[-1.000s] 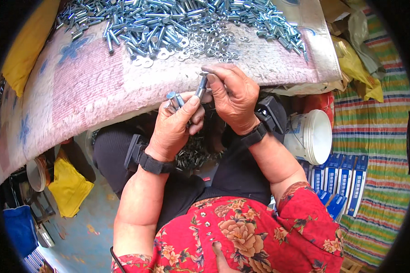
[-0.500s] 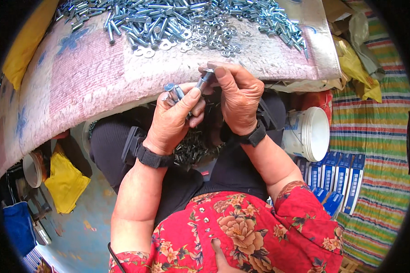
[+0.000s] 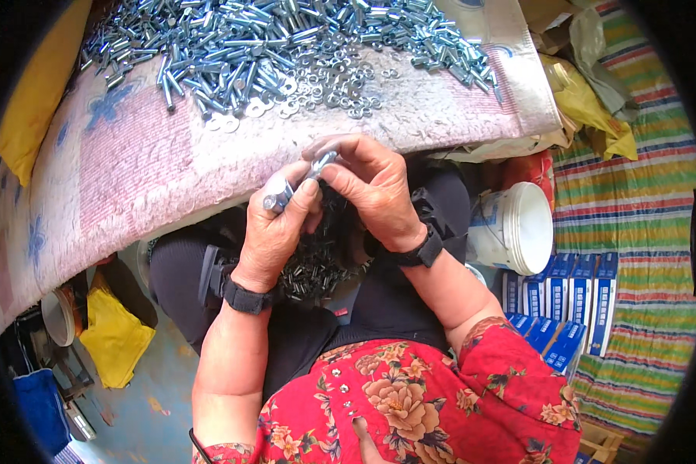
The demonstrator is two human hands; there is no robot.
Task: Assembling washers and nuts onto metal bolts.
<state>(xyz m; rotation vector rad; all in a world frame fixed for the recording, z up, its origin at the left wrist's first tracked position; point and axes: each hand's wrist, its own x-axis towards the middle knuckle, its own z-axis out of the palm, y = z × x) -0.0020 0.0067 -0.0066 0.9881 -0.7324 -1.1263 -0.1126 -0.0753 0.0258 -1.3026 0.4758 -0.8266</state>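
Observation:
My left hand (image 3: pixel 269 236) is closed around metal bolts, one of which (image 3: pixel 275 203) sticks out on its left side with its end toward me. Between the two hands, a shiny bolt (image 3: pixel 322 164) is held at a slant, gripped low by the left thumb and fingers. My right hand (image 3: pixel 379 185) pinches the upper end of that same bolt; whether a small washer or nut is in those fingers is hidden. Both hands are just off the near edge of the cloth-covered table (image 3: pixel 147 166), above my lap.
Across the table lies a heap of bolts (image 3: pixel 240 39), with nuts (image 3: pixel 340 89) and flat washers (image 3: pixel 255 108) on its near side. More metal parts (image 3: pixel 309 280) lie between my knees. A white bucket (image 3: pixel 518 228) and blue boxes (image 3: pixel 568 294) stand at the right.
Both hands have shifted left and a little lower in the picture. The bolt between them now leans more, and the right fingers have closed around its upper end. The table view has shifted too.

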